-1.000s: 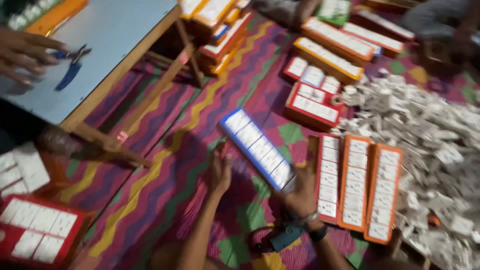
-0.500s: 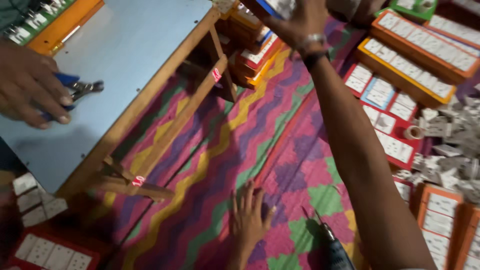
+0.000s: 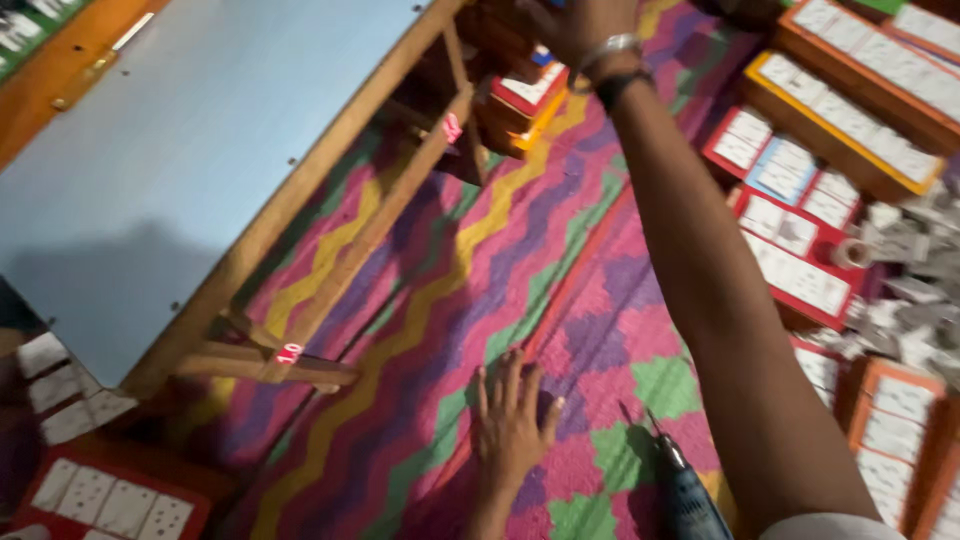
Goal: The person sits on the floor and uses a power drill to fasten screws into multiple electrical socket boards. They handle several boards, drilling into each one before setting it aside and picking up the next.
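Zigzag-patterned rug (image 3: 440,300) in pink, purple, yellow and green carries the left hand (image 3: 512,425), pressed flat with fingers spread near its near edge, gripping nothing. Just right of that hand a blue power drill (image 3: 690,495) lies on the rug, its bit pointing away. The right hand (image 3: 575,25) is stretched out to the far edge, at the stack of red and orange trays (image 3: 525,100) under the wooden table (image 3: 200,170); its fingers are cut off from view, so I cannot tell its grip
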